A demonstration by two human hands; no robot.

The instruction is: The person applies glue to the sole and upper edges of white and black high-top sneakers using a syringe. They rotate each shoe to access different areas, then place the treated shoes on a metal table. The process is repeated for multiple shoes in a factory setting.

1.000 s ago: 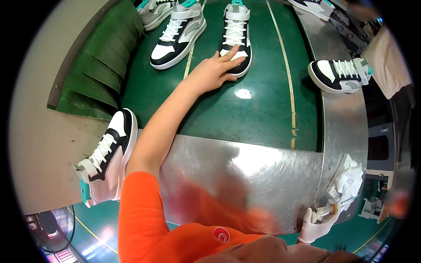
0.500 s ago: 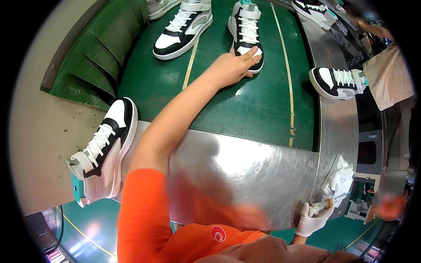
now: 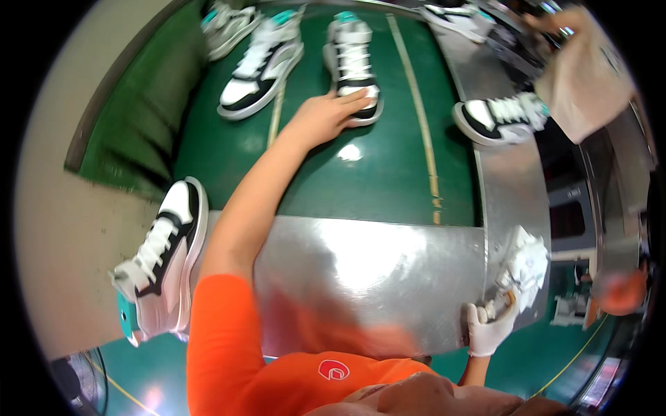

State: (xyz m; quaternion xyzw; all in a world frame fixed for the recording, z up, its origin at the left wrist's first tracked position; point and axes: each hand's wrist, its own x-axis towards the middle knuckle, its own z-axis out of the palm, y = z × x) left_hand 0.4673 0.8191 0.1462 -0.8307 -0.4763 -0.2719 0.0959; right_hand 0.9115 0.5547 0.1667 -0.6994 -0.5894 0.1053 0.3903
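My left hand [image 3: 325,116] reaches far out over the green belt [image 3: 374,180] and lies over the toe of a black-and-white high-top sneaker [image 3: 352,52], fingers curled on it. The sneaker stands upright, toe toward me, with a teal collar at its far end. My right hand [image 3: 489,327], in a white glove, grips a crumpled white cloth [image 3: 527,260] at the right corner of the shiny metal plate [image 3: 368,277]. My orange sleeve [image 3: 222,333] fills the lower left.
A second matching sneaker [image 3: 260,66] and a third [image 3: 225,24] stand left of the held one. Another sneaker [image 3: 503,118] lies on the belt's right rim, and one [image 3: 163,267] rests on the beige ledge at my left. A person in a beige top [image 3: 586,69] stands at upper right.
My left hand has stayed on the sneaker's toe and the gloved right hand has stayed on the cloth. The view has shifted a little.
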